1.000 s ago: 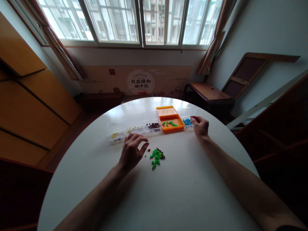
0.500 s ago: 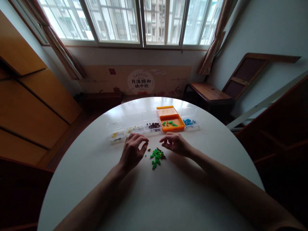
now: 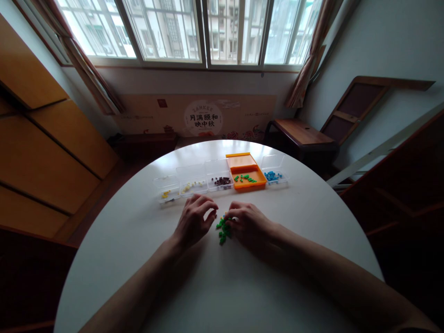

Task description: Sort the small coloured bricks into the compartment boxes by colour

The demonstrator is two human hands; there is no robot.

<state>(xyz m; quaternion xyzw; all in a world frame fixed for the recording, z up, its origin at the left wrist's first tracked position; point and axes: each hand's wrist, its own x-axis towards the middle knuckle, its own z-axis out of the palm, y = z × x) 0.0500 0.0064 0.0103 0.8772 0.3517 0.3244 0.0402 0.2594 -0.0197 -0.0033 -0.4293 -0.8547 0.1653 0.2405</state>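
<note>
A small pile of toy building bricks [image 3: 222,231], mostly green with some yellow and blue bits, lies on the white table. Over the right side of this pile is my right hand [image 3: 248,219], its thumb and fingers closed in a pinch among the bricks. Whatever sits between those fingertips is hidden. Just left of the pile my left hand [image 3: 194,217] is curled, thumb and forefinger drawn close together in a ring. A tiny dark piece shows by its fingertips, too small to tell whether it is gripped.
Beyond the hands, lidded boxes stand in a row: an orange box [image 3: 249,186] with green bricks, clear boxes with dark bricks [image 3: 222,181], blue bricks [image 3: 272,176], pale bricks [image 3: 194,185] and yellow bricks [image 3: 165,194]. The round table [image 3: 222,291] has a curved edge.
My right hand has moved left and down onto the pile, covering its right part. My left hand has shifted slightly right, closer to the bricks. The boxes have not moved.
</note>
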